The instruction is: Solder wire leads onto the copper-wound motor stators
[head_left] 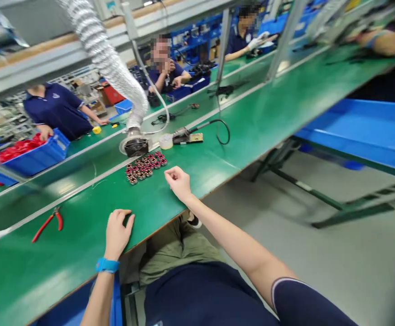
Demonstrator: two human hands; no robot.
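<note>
My left hand (pixel 118 232), with a blue wristband (pixel 107 265) below it, rests at the near edge of the green workbench (pixel 92 253). Its fingers are loosely bent and the thumb stands apart, with nothing between them. My right hand (pixel 179 183) is closed in a pinch over the bench; whether something small is in its fingers I cannot make out. Just left of it, a cluster of small round copper-and-pink coil-like parts (pixel 145 167) sits in rows. Red-handled cutting pliers (pixel 50 224) lie on the bench to the left of my left hand.
A silver flexible duct (pixel 111 68) hangs down to a black-grilled hood (pixel 135 144) behind the parts. Beside it are a tape roll (pixel 166 141) and a cabled black tool (pixel 187 136). Blue trays (pixel 363 131) stand at right. Several co-workers sit or stand across the bench.
</note>
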